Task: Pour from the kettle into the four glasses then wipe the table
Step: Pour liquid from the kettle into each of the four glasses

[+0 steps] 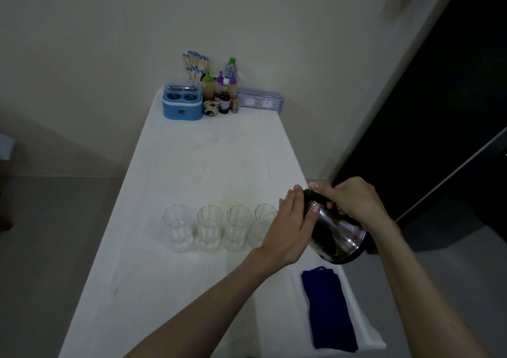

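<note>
Gripping tilted kettle (338, 234), right hand (354, 201) on handle, left hand (290, 226) flat against it

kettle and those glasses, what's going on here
A person is tilting a steel kettle toward the rightmost of four clear glasses lined up on a white table. The right hand grips the kettle's top and handle, and the left hand rests flat against its side. Whether water is flowing cannot be seen. A folded blue cloth lies untouched near the table's right edge.
</note>
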A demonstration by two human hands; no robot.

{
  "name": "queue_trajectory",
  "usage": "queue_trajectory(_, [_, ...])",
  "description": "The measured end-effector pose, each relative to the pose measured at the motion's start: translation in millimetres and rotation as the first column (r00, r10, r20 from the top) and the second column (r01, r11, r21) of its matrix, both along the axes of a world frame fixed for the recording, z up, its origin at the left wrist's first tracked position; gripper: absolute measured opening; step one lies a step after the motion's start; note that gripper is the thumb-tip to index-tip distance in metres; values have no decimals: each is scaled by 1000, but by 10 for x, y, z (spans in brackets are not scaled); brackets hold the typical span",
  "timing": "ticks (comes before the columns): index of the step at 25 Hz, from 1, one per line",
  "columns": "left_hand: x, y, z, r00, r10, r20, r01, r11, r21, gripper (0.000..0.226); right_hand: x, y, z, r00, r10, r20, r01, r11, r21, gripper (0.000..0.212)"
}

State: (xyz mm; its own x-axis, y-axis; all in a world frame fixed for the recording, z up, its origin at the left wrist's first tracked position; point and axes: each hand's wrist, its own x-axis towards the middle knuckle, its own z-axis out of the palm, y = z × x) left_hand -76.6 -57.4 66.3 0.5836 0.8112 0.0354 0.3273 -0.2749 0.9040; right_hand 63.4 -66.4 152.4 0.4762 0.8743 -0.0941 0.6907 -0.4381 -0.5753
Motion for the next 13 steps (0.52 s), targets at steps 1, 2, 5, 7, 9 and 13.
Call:
queue_trajectory(1, [-2, -2, 3, 1000, -1, 0, 1, 1000, -2, 65, -1, 2, -1, 1000, -2, -4, 2, 1000, 1, 62])
queue_trajectory(2, [-4, 0, 2, 1000, -2, -1, 2, 1000, -3, 65, -1, 5, -5, 1000, -4, -9, 4, 1000, 3, 62])
queue_trajectory(5, [-14, 3, -1, 1000, -2, 7, 2, 1000, -4, 65, -9, 13, -8, 1000, -2, -14, 2, 1000, 8, 61])
queue_trajectory(7, [-18, 10, -9, 1000, 1, 10, -1, 1000, -1, 65, -13, 16, -8, 1000, 0, -9, 0, 1000, 3, 61])
queue_trajectory(9, [-16, 14, -9, 1000, 4, 8, -4, 1000, 1, 65, -13, 17, -4, 1000, 2, -5, -2, 1000, 0, 61])
queue_trajectory(13, [-6, 16, -14, 1000, 5, 7, -5, 1000, 1, 65, -10, 21, -4, 1000, 6, 0, -6, 1000, -2, 62])
